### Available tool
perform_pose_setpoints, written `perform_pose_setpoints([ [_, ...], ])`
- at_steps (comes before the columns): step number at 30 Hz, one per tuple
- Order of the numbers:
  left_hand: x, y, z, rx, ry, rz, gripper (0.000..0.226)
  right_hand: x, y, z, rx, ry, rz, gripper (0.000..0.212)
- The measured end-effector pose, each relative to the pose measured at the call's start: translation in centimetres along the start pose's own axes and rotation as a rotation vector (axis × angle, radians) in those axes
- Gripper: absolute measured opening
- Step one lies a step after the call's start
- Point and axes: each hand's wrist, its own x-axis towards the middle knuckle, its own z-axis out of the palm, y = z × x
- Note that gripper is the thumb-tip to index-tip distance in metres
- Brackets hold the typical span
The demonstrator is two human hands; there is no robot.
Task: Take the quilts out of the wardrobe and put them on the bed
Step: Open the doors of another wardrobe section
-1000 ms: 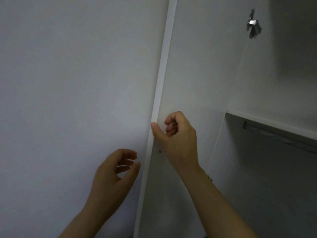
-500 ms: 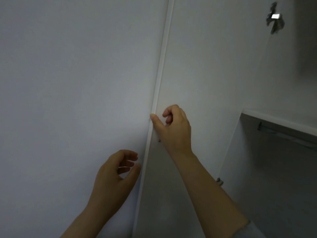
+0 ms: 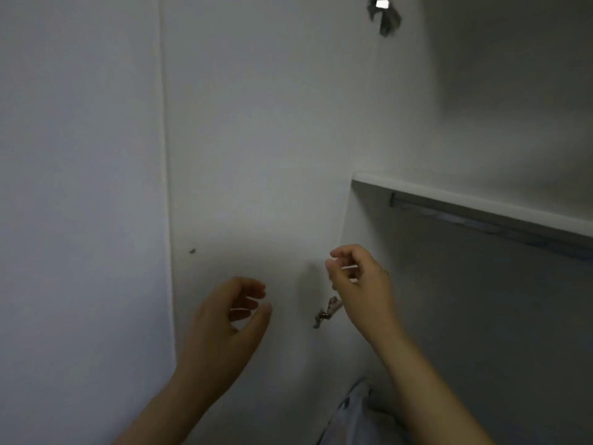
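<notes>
Hands bare, wardrobe door (image 3: 256,139) open, no quilt out yet.
Left hand (image 3: 224,319) and right hand (image 3: 359,281) hang loosely curled, holding nothing; a quilt (image 3: 356,409) peeks at 5 o'clock.

Below the right hand's fingers (image 3: 345,255), pale bedding (image 3: 356,409) runs off the bottom edge, too blurred to identify as a quilt, while the upper hinge (image 3: 383,17), far above both hands, is smeared and clipped by the top edge.

Two empty hands, left hand (image 3: 224,319) and right hand (image 3: 359,277), hover (fingers loosely curled) before an open wardrobe door (image 3: 256,139).
</notes>
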Motion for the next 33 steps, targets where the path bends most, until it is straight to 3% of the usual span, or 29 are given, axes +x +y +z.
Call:
perform_pose_setpoints([
  [7,-2.1,2.2,10.2,-0.035,-0.202,-0.015,0.01,-3.7,6.4,-10.6,-0.093,0.136,0.125,0.02],
  [15,-6.2,0.5,20.3,-0.051,-0.389,-0.125,0.015,-9.8,13.6,-19.1,-0.204,0.204,0.288,0.024],
  [23,-6.9,-7.1,27.7,-0.042,-0.606,-0.216,0.019,-13.0,22.3,-20.0,-0.358,0.191,0.468,0.014],
  [33,-8.0,-21.1,36.9,0.123,-0.892,-0.146,0.02,-18.6,35.7,-16.0,-0.517,0.135,0.747,0.018],
])
